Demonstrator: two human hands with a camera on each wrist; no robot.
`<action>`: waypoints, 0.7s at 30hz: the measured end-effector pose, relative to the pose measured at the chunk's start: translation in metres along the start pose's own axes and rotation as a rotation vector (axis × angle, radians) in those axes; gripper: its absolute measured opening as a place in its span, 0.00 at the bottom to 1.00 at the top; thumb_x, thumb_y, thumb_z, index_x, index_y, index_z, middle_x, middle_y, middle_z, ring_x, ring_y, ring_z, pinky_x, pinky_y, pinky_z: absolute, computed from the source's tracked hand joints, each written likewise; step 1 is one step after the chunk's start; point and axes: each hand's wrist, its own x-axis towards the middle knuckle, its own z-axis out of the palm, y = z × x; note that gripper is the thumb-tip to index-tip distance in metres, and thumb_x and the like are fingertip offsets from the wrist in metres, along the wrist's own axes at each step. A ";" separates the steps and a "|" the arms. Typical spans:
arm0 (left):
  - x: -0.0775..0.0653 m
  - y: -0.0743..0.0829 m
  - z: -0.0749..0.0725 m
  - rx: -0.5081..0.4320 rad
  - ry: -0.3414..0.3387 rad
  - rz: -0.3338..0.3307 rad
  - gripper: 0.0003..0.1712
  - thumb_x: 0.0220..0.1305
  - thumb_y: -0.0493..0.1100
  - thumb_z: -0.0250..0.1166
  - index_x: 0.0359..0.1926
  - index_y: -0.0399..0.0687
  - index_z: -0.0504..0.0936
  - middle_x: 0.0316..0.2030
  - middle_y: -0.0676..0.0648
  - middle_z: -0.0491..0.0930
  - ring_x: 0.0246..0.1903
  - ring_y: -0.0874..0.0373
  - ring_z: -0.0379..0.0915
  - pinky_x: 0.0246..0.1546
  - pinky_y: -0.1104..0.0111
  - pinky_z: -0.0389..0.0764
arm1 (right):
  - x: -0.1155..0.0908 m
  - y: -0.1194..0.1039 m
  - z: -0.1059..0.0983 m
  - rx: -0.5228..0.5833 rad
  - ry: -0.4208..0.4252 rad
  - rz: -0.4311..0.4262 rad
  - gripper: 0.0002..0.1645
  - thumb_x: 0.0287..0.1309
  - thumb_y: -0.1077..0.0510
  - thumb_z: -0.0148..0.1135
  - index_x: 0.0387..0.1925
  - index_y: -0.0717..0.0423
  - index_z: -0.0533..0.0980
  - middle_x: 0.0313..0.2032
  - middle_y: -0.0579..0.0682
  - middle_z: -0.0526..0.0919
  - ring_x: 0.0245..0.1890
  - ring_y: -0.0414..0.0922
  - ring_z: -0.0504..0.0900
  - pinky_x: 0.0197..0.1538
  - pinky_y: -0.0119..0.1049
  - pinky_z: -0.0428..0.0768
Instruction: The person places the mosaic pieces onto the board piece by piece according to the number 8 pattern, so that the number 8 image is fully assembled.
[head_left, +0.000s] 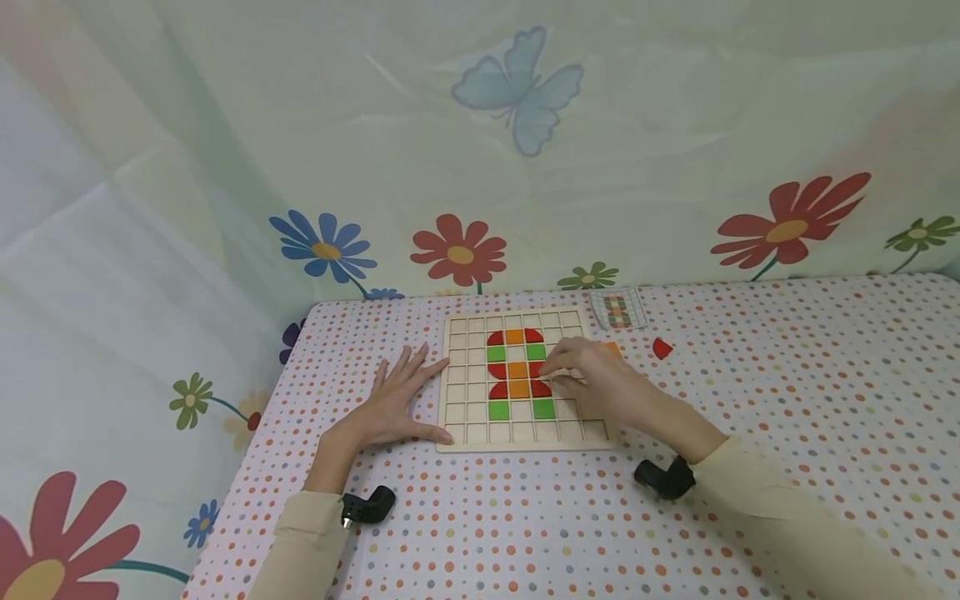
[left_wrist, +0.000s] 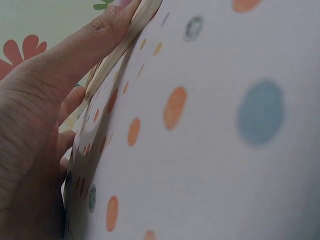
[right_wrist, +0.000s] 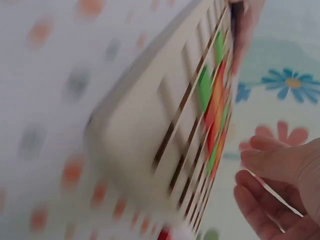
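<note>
A pale wooden grid board (head_left: 465, 435) lies on the table, with red rounded pieces (head_left: 498, 390), orange squares (head_left: 517, 370) and green squares (head_left: 498, 410) set in its cells. My left hand (head_left: 393, 406) rests at the board's left side, fingers spread, with the thumb at the near left corner. In the left wrist view, the thumb (left_wrist: 95, 42) lies along the wooden rim. Over the board's right half, my right hand (head_left: 592, 375) has its fingertips right by a red piece in the middle rows. The right wrist view shows these bent fingers (right_wrist: 275, 165) with nothing visible between them.
A loose red piece (head_left: 662, 347) lies right of the board. An orange piece (head_left: 612, 348) shows partly behind my right hand. Behind them is a printed pattern card (head_left: 618, 309). The dotted tablecloth (head_left: 465, 525) meets a flowered curtain (head_left: 645, 192) at the back.
</note>
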 end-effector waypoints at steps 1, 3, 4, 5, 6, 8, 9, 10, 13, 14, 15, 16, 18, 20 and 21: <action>0.000 0.000 0.000 0.003 -0.003 0.000 0.66 0.49 0.67 0.81 0.83 0.59 0.57 0.84 0.42 0.38 0.82 0.40 0.24 0.78 0.38 0.26 | -0.002 0.008 -0.006 -0.006 0.014 0.016 0.12 0.59 0.74 0.71 0.43 0.61 0.89 0.43 0.52 0.87 0.47 0.53 0.84 0.50 0.48 0.87; 0.000 0.000 0.001 0.007 -0.003 0.001 0.67 0.49 0.67 0.81 0.83 0.59 0.57 0.84 0.42 0.38 0.82 0.40 0.24 0.78 0.38 0.26 | -0.006 0.024 -0.016 -0.020 0.044 0.059 0.12 0.59 0.75 0.71 0.43 0.62 0.88 0.46 0.56 0.86 0.51 0.58 0.83 0.55 0.54 0.84; 0.000 0.000 0.001 0.009 -0.002 0.003 0.67 0.49 0.67 0.81 0.83 0.59 0.57 0.84 0.42 0.38 0.82 0.39 0.24 0.77 0.38 0.26 | -0.008 0.031 -0.021 -0.025 0.053 0.090 0.12 0.59 0.74 0.70 0.44 0.63 0.88 0.47 0.58 0.86 0.53 0.60 0.82 0.57 0.58 0.82; 0.000 0.000 0.001 0.010 0.000 0.003 0.67 0.49 0.67 0.81 0.83 0.58 0.57 0.84 0.42 0.38 0.82 0.39 0.24 0.77 0.38 0.26 | -0.009 0.038 -0.025 -0.024 0.056 0.114 0.13 0.60 0.74 0.70 0.45 0.64 0.88 0.49 0.60 0.85 0.56 0.62 0.81 0.59 0.61 0.80; 0.000 0.000 0.001 0.011 0.001 0.003 0.67 0.49 0.66 0.81 0.83 0.58 0.57 0.84 0.42 0.38 0.82 0.39 0.24 0.77 0.37 0.27 | -0.010 0.045 -0.028 -0.017 0.057 0.138 0.13 0.60 0.74 0.70 0.46 0.65 0.87 0.51 0.62 0.84 0.58 0.64 0.79 0.61 0.63 0.78; 0.000 -0.001 0.001 0.012 0.002 0.002 0.67 0.48 0.66 0.82 0.83 0.58 0.57 0.84 0.42 0.39 0.82 0.39 0.24 0.77 0.37 0.27 | -0.012 0.056 -0.031 -0.001 0.049 0.173 0.15 0.60 0.74 0.70 0.49 0.66 0.86 0.54 0.65 0.83 0.62 0.67 0.76 0.62 0.65 0.77; 0.000 -0.001 0.001 0.012 0.002 0.001 0.67 0.48 0.66 0.82 0.83 0.58 0.57 0.84 0.42 0.39 0.82 0.39 0.24 0.77 0.37 0.27 | -0.012 0.061 -0.032 0.007 0.039 0.187 0.15 0.61 0.73 0.70 0.50 0.66 0.86 0.55 0.66 0.83 0.64 0.69 0.75 0.61 0.65 0.78; 0.000 -0.001 0.001 0.012 0.001 0.001 0.67 0.48 0.67 0.81 0.83 0.58 0.57 0.84 0.42 0.39 0.82 0.39 0.24 0.77 0.37 0.27 | -0.012 0.065 -0.032 0.014 0.030 0.192 0.15 0.61 0.72 0.71 0.50 0.66 0.86 0.55 0.66 0.83 0.64 0.68 0.75 0.59 0.63 0.80; 0.000 -0.001 0.001 0.009 -0.001 -0.001 0.67 0.48 0.67 0.81 0.83 0.58 0.57 0.84 0.42 0.38 0.82 0.39 0.24 0.77 0.38 0.27 | -0.012 0.072 -0.031 0.038 0.013 0.197 0.15 0.61 0.71 0.71 0.50 0.67 0.86 0.52 0.65 0.85 0.57 0.66 0.81 0.53 0.57 0.85; 0.000 -0.001 0.001 0.010 -0.001 -0.002 0.67 0.49 0.67 0.81 0.83 0.59 0.57 0.84 0.42 0.38 0.82 0.40 0.24 0.78 0.38 0.27 | -0.011 0.073 -0.031 0.043 0.012 0.206 0.16 0.61 0.71 0.72 0.51 0.67 0.86 0.51 0.65 0.85 0.56 0.65 0.82 0.52 0.56 0.85; 0.000 -0.001 0.001 0.009 0.000 -0.001 0.67 0.49 0.67 0.81 0.84 0.59 0.56 0.84 0.42 0.38 0.82 0.40 0.24 0.78 0.38 0.27 | -0.011 0.075 -0.032 0.045 0.008 0.217 0.16 0.60 0.71 0.72 0.51 0.67 0.86 0.49 0.64 0.85 0.51 0.62 0.83 0.49 0.54 0.86; 0.000 -0.001 0.001 0.010 0.001 -0.001 0.67 0.49 0.67 0.81 0.84 0.60 0.56 0.84 0.43 0.37 0.82 0.40 0.24 0.78 0.38 0.27 | -0.010 0.076 -0.032 0.049 0.004 0.228 0.16 0.60 0.71 0.72 0.51 0.67 0.86 0.47 0.63 0.85 0.47 0.59 0.84 0.47 0.51 0.86; 0.000 -0.001 0.001 0.011 0.004 0.000 0.67 0.49 0.67 0.81 0.84 0.60 0.56 0.84 0.43 0.37 0.82 0.41 0.24 0.78 0.39 0.27 | -0.008 0.078 -0.033 0.053 -0.006 0.259 0.17 0.59 0.70 0.73 0.51 0.68 0.85 0.46 0.62 0.83 0.44 0.56 0.83 0.45 0.48 0.85; 0.001 -0.002 0.001 0.014 0.005 0.001 0.67 0.49 0.67 0.82 0.84 0.61 0.56 0.84 0.43 0.37 0.82 0.41 0.24 0.78 0.39 0.27 | -0.007 0.080 -0.034 0.055 -0.017 0.292 0.17 0.59 0.70 0.74 0.51 0.67 0.85 0.45 0.61 0.83 0.42 0.54 0.82 0.43 0.45 0.84; 0.001 -0.002 0.002 0.014 0.004 0.002 0.67 0.49 0.67 0.82 0.84 0.61 0.56 0.84 0.43 0.37 0.82 0.41 0.24 0.78 0.39 0.27 | -0.006 0.080 -0.034 0.057 -0.023 0.304 0.17 0.59 0.69 0.74 0.51 0.68 0.85 0.45 0.62 0.82 0.42 0.54 0.82 0.42 0.44 0.84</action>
